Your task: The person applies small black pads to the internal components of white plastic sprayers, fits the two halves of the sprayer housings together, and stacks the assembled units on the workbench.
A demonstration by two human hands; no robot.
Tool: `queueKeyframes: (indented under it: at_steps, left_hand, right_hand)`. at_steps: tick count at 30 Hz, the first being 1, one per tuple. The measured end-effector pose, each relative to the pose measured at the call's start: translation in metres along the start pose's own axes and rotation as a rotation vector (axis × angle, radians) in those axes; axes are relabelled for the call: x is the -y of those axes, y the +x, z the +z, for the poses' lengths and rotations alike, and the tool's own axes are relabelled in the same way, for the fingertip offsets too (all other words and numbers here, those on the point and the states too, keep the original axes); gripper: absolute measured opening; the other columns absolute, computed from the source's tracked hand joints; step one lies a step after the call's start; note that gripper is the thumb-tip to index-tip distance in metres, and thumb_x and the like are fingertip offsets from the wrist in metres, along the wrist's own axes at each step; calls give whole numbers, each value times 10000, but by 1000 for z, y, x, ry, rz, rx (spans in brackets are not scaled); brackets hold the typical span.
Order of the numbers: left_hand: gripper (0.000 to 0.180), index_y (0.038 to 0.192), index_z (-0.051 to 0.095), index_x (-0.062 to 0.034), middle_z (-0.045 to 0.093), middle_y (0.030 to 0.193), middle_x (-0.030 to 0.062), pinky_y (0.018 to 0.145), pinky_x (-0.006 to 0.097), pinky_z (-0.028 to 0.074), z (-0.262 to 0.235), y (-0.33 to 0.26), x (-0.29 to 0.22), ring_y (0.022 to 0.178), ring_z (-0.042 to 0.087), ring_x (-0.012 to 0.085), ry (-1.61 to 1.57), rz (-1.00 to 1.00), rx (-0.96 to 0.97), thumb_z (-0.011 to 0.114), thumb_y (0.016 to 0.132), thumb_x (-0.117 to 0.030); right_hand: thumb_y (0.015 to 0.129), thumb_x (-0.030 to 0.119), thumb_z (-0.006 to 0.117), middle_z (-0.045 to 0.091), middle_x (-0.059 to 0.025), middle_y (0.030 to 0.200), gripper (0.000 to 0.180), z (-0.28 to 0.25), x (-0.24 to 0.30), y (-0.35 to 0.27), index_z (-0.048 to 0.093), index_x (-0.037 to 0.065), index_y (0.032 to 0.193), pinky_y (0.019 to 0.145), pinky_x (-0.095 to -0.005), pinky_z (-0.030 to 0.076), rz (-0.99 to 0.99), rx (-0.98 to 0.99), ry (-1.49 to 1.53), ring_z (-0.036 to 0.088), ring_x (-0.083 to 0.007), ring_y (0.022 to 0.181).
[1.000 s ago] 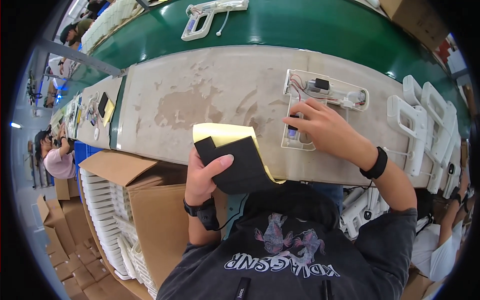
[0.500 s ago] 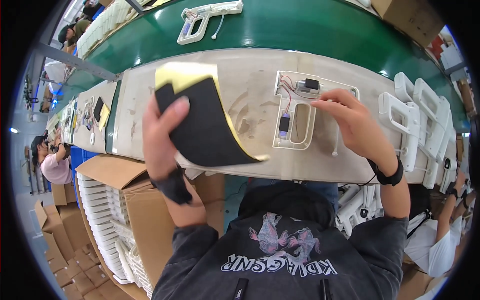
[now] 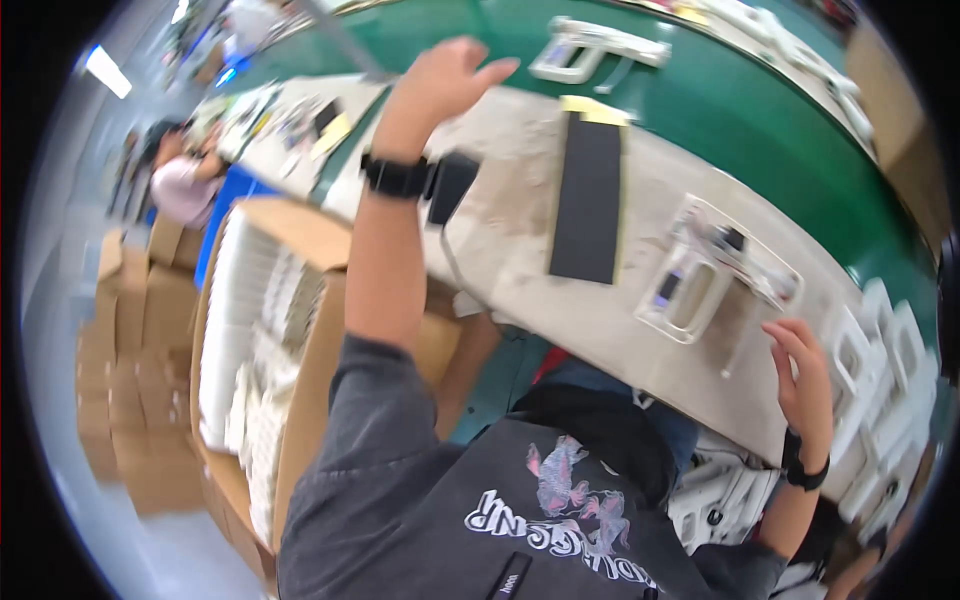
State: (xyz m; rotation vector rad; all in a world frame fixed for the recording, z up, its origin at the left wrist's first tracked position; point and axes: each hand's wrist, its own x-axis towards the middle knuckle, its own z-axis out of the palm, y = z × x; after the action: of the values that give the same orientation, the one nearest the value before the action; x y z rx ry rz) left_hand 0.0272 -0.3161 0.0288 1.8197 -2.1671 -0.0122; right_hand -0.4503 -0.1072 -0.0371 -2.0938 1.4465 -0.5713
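Observation:
My left hand [image 3: 450, 80] is raised over the far edge of the work table, beside the green conveyor, with thumb and fingers apart and nothing in it. A black foam-like sheet on yellow backing paper [image 3: 588, 200] lies flat on the table to its right. Farther right lies a white gun-shaped half shell [image 3: 690, 325], its inside facing up, with a black-padded motor and a purple part with a black pad in its handle. Near its lower right side is my right hand [image 3: 803, 375], fingers loosely stretched and empty, apart from the shell.
Another gun-shaped shell [image 3: 575, 65] rests on the green conveyor [image 3: 690, 110]. White shells [image 3: 880, 390] are stacked at the right table end. An open carton [image 3: 300, 215] of white parts stands left of me. A person in pink [image 3: 185, 185] sits farther left.
The black sheet has left my left hand and now lies on the table. That hand has moved up toward the conveyor. My right hand has drawn back from the shell, and the view has shifted.

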Motion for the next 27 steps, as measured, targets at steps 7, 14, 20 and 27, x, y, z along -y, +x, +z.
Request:
queueKeyframes:
  at_steps: [7, 14, 20, 27]
  left_hand:
    - [443, 952, 739, -40, 703, 847, 152, 723, 403, 535, -168, 2, 62, 740, 665, 273, 432, -141, 218, 645, 858, -463]
    - [472, 1196, 672, -70, 700, 1017, 49, 623, 296, 559, -211, -298, 198, 856, 663, 110, 99, -981, 584, 714, 886, -423]
    - [1061, 1138, 679, 37, 700, 1070, 166, 915, 386, 485, -95, -412, 210, 1023, 650, 329, 232, -1074, 844, 348, 794, -910]
    - [1104, 986, 716, 56, 706, 978, 195, 818, 393, 523, -71, -404, 216, 919, 682, 302, 332, -1148, 692, 356, 734, -957]
  right_hand:
    - [964, -41, 514, 608, -146, 1160, 279, -12, -31, -30, 613, -17, 1224, 931, -306, 448, 88, 52, -70, 591, -262, 1071]
    - [990, 139, 588, 664, -192, 1143, 274, -10, -43, -24, 635, -8, 1216, 871, -396, 494, 43, 246, -156, 634, -347, 1029]
    - [1004, 176, 586, 644, -202, 1198, 311, -10, -40, -4, 614, -4, 1255, 881, -392, 484, 64, 411, -98, 616, -354, 1079]
    - [1004, 194, 595, 652, -190, 1169, 321, -13, -49, -6, 615, 3, 1262, 864, -376, 488, 114, 429, -125, 627, -326, 1022]
